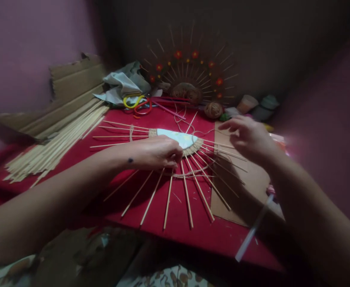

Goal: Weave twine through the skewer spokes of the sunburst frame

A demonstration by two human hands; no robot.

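A half-round fan of thin wooden sticks (188,191) lies on the red cloth, its pale patterned centre (177,137) edged by a woven twine band (192,148). My left hand (164,151) rests over that centre, fingers curled and pressed on the woven edge where the sticks come out; the fingertips are partly hidden. Raised to the right of the fan is my right hand (249,137), its fingers bent together at a strand of twine (206,132) that runs back to the fan. Looser twine (189,174) crosses the sticks farther out.
A bundle of loose sticks (64,139) lies at left beside cardboard (76,85). Behind are scissors (143,107), crumpled cloth (127,79), a twine ball (213,109) and a flower-decorated stick fan (189,63). A brown board (231,203) and a whitish rod (254,229) lie at right.
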